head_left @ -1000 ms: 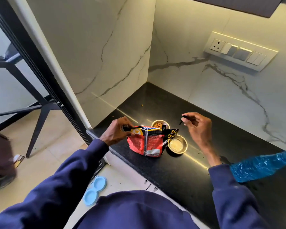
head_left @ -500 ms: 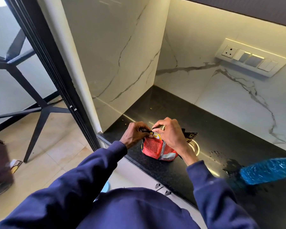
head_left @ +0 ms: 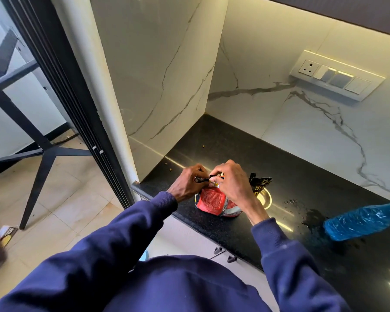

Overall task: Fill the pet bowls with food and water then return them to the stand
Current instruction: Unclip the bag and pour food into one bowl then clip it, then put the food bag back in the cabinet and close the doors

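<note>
A red pet food bag stands on the black counter near its front edge. My left hand pinches the bag's top at its left end. My right hand pinches the same top edge just beside it, fingers curled over the opening. Behind my right wrist a metal bowl shows only part of its shiny rim. The second bowl is hidden behind my hands and the bag. A sliver of the light blue bowl stand shows on the floor below my body.
A blue plastic bottle lies on the counter at the right, beside a wet patch. A few kibbles lie loose toward the corner. Marble walls close the left and back. A switch panel sits on the back wall. Black chair legs stand at left.
My right hand came in from the right of the bowls to the bag's top beside my left hand. Both bowls, plain a second ago, are now mostly covered.
</note>
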